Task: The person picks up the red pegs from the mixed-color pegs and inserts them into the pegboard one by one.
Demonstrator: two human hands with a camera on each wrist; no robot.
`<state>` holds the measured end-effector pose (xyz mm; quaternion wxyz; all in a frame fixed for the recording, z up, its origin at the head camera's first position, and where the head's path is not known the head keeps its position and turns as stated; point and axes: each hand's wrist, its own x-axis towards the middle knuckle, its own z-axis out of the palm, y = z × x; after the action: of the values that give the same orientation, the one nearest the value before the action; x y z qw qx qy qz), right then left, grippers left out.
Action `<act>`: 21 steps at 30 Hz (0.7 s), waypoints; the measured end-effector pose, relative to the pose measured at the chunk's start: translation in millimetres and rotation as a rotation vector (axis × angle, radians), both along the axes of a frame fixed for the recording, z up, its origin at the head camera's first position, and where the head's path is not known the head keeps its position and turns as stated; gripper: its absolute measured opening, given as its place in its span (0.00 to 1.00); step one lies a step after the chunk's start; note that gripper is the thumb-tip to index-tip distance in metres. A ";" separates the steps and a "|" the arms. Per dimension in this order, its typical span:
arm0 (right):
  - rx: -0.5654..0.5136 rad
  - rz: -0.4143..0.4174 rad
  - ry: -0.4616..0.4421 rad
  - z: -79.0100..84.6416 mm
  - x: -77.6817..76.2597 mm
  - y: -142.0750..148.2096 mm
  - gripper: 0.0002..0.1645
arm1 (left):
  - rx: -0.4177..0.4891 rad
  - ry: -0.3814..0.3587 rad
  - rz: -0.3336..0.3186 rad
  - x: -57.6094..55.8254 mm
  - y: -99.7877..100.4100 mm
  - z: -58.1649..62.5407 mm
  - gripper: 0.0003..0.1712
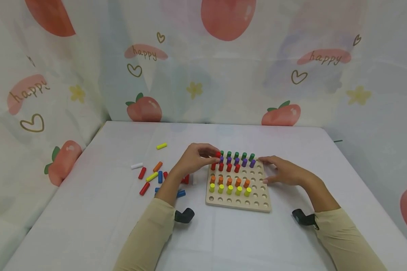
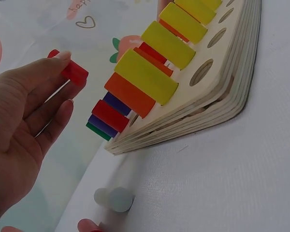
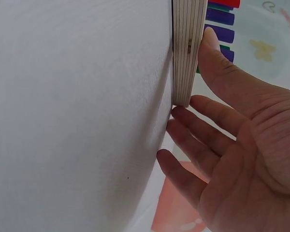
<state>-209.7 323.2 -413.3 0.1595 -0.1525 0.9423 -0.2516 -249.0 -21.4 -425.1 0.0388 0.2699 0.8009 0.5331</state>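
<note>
My left hand [image 1: 195, 159] pinches a red peg [image 2: 76, 73] between thumb and fingers, raised over the far left part of a wooden pegboard [image 1: 238, 205]. Rows of upright pegs stand in the board: green pegs [image 1: 236, 155] at the back, then purple pegs [image 1: 252, 163], red pegs [image 1: 228, 168], orange pegs [image 1: 238, 182] and yellow pegs [image 1: 230, 189]. At the board's right side is my right hand [image 1: 288, 172], fingers loosely extended. Its thumb touches the right edge in the right wrist view, and the index fingertip lies at the far corner.
Loose pegs lie on the white table [image 1: 98, 218] left of the board, among them a yellow peg [image 1: 161, 146], a white peg [image 1: 136, 165], an orange peg [image 1: 157, 166] and a blue peg [image 1: 160, 177]. My left forearm covers part of this scatter. A patterned cloth backdrop [image 1: 224, 75] stands behind.
</note>
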 end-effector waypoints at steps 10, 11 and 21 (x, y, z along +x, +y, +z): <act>0.024 -0.004 -0.017 -1.4 -1.8 1.5 0.54 | 0.005 -0.018 -0.030 -0.8 7.6 -0.6 0.16; 0.023 -0.002 -0.017 -1.3 -1.8 1.6 0.54 | 0.004 -0.016 -0.032 -0.5 8.4 0.2 0.16; 0.021 -0.005 -0.026 -0.9 -2.0 1.1 0.54 | -0.026 -0.018 -0.047 1.5 23.0 4.9 0.15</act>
<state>-211.7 324.3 -414.2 0.1727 -0.1453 0.9432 -0.2438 -247.4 1.6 -420.2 0.0620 0.2833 0.8008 0.5241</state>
